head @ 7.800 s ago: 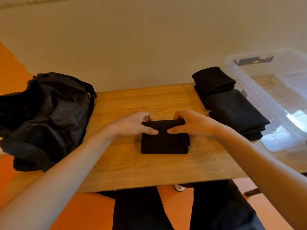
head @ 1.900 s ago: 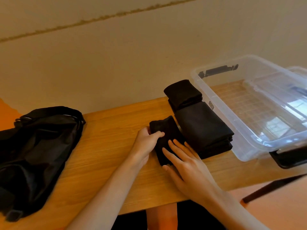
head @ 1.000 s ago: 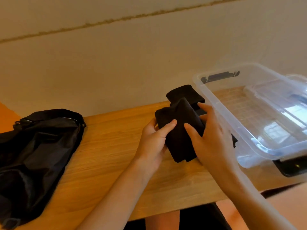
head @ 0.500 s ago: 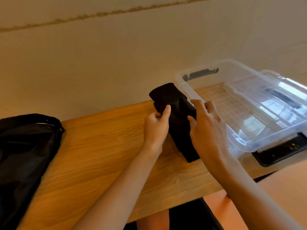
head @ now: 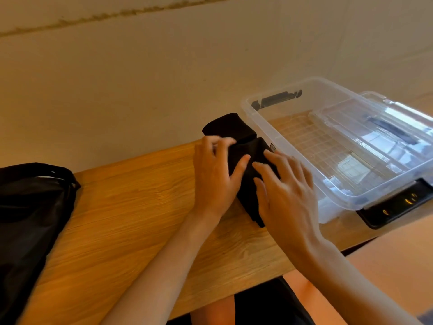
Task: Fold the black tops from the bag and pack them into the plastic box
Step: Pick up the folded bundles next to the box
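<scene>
So, my left hand (head: 214, 177) and right hand (head: 287, 193) both rest flat on the folded black tops (head: 246, 148) near the table (head: 140, 195)'s back edge. Soft, floppy stuff, so I'd scoop from underneath.

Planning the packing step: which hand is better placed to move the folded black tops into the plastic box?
Probably the right hand: it rests on the folded tops on the side nearest the plastic box, while the left hand lies on their far side.
</scene>
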